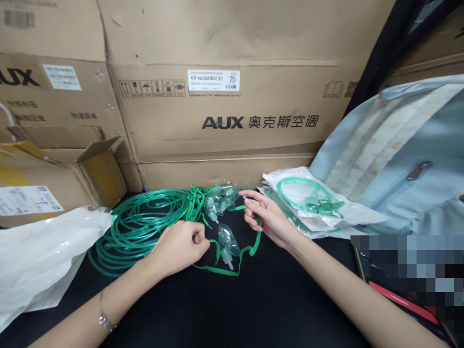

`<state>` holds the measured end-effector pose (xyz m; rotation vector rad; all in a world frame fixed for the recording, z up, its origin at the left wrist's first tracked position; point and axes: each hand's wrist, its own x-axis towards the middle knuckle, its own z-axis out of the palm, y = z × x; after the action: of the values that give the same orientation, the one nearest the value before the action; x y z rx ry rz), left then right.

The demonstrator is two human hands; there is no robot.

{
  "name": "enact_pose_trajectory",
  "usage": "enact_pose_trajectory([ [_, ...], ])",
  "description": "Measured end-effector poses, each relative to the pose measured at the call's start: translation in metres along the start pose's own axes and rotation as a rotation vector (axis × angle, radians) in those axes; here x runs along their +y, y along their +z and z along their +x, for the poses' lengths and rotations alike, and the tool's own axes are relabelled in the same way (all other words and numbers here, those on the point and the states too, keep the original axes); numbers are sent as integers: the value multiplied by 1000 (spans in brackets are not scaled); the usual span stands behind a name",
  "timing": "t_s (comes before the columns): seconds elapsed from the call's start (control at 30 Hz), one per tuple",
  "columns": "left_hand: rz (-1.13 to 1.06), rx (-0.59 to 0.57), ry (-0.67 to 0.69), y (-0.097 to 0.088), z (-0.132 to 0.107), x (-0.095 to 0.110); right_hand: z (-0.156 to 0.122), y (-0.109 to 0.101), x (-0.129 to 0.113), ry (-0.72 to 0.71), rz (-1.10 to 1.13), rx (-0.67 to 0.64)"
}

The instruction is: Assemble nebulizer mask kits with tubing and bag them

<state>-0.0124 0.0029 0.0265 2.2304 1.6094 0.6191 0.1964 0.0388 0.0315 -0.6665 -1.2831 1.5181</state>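
My left hand [181, 246] is closed in a pinch on the green elastic strap [232, 271] of a clear oxygen mask [227, 241] lying on the black surface. My right hand [264, 215] pinches the same green strap on its far right side, fingers curled round it. Between my hands the strap forms a loop around the mask. Behind it lie several more clear masks [219, 197] in a heap, tied up with green straps. A large coil of green tubing [141, 224] lies to the left, just beyond my left hand.
Sealed plastic pouches [315, 203] with green masks lie stacked at the right. A pale blue bag [398, 154] leans behind them. A white plastic bag [39, 256] lies at the left. Cardboard boxes [224, 111] wall off the back; an open box [54, 174] stands left.
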Motion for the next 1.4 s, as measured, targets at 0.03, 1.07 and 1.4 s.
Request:
enact_pose_trajectory([
  [0.03,109,-16,8,-2,-1,1,0,0,0,5,-33,-8],
  [1.07,-830,236,43,40,6,-2,-10,12,22,-344,-897,87],
  [1.4,-799,242,82,42,7,-4,-9,12,21,-349,-881,118],
])
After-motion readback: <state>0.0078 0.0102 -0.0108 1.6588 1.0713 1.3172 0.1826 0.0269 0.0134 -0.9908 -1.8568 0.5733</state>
